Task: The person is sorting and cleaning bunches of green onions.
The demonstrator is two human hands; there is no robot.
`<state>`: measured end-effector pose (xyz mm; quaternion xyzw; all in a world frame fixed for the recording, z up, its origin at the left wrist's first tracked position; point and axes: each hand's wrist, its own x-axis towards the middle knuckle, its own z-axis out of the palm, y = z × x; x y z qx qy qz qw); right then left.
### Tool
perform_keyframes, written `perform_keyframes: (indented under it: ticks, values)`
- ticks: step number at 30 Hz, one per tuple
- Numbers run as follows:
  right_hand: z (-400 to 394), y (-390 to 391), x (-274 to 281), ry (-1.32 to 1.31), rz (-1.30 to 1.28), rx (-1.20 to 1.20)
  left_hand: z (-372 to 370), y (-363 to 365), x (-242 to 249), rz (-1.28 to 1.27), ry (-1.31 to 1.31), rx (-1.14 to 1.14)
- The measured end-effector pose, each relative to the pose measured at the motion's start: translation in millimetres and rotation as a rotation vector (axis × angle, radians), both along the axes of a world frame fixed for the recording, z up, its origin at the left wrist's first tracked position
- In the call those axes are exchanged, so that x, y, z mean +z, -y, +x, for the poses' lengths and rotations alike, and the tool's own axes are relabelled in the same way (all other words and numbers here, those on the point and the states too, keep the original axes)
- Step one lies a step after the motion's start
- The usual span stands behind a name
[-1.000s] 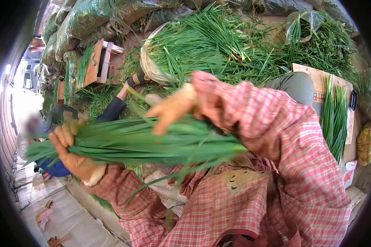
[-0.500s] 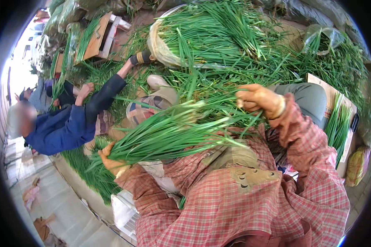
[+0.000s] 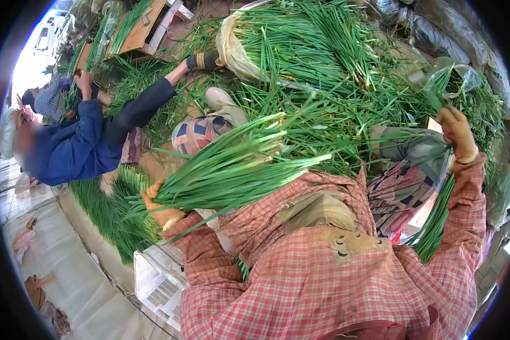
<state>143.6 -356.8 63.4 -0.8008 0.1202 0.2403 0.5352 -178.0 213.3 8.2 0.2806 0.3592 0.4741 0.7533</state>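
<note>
A thick bunch of green chives (image 3: 226, 164) lies slanted across my lap, its pale stem ends pointing up and to the right. My gloved left hand (image 3: 163, 211) is closed round the leafy end. Out at the right, by my knee, my gloved right hand (image 3: 458, 135) is raised with curled fingers. Thin loose chive leaves (image 3: 411, 137) trail from it over the knee, and a blurred green tuft shows at its fingertips. Beneath my left hand lies a dense row of chives (image 3: 110, 218).
A large heap of chives (image 3: 306, 45) spills from a plastic wrap ahead. Loose leaves (image 3: 328, 124) cover the ground. A co-worker in a blue jacket (image 3: 73, 150) sits at the left. A white crate (image 3: 156, 277) stands near my left elbow; wooden boards (image 3: 139, 34) are at the back left.
My right hand has moved from the bunch's stem end out to the far right, with loose leaves. The left hand keeps its hold on the bunch. The co-worker's hand has risen.
</note>
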Motion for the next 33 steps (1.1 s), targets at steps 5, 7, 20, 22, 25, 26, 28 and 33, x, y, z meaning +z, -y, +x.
perform_keyframes:
  ticks: [5,7,20,22,25,26,28,33]
  values:
    - [-48,-138,-12,0.469,0.216,0.817,-11,-10,-12,-0.031,-0.059,-0.006]
    - [-48,-195,-39,0.513,0.484,0.890,-14,-12,-12,-0.136,0.152,-0.061]
    - [-68,-141,-19,-0.422,0.906,0.601,-9,-15,-21,-0.232,0.210,-0.078]
    - [-55,-87,-18,-0.043,0.956,0.481,-13,-14,-28,-0.174,0.116,-0.032]
    - [-40,-90,-38,0.162,0.681,0.378,-13,-6,-25,-0.139,0.038,-0.042]
    - [-37,-97,-43,0.268,0.619,0.285,-10,-2,-22,-0.099,-0.088,-0.019]
    - [-32,-109,-23,0.332,0.767,-0.323,-2,15,-4,-0.060,-0.366,-0.029]
    - [11,-46,-69,0.033,0.998,-0.259,-40,-7,-17,-0.018,-0.181,0.029]
